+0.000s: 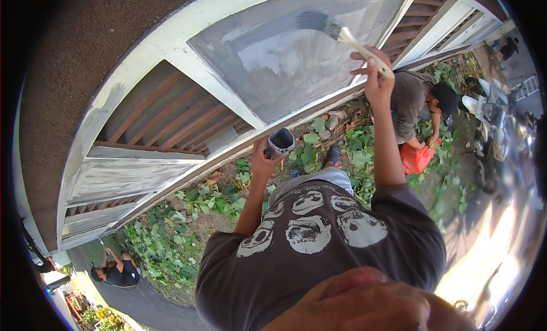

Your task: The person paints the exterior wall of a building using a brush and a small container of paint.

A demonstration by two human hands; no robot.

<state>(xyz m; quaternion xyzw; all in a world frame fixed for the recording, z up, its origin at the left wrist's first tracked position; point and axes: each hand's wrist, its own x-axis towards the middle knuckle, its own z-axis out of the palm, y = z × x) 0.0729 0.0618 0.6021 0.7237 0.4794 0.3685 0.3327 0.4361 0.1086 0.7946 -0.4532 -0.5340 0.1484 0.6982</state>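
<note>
My right hand (374, 74) is raised and closed around the pale handle of a paintbrush (353, 41). The dark bristles rest against or very near a wall panel (256, 57), which carries streaky grey paint; the brush tip is blurred. Lower and to the left, my left hand (263, 161) grips a small light-coloured cup (282, 140) with dark grey contents. A small dark object with a touch of orange shows beside the cup at my fingers; I cannot make out what it is. White framing (222, 83) borders the panel.
Brown slatted vents (165, 111) flank the panel. Leafy plants (171, 248) and stones line the wall's foot. At right, a person (410, 100) bends over a red bag (419, 157), close to parked motorbikes (493, 120). Another person (119, 271) works at the wall, far left.
</note>
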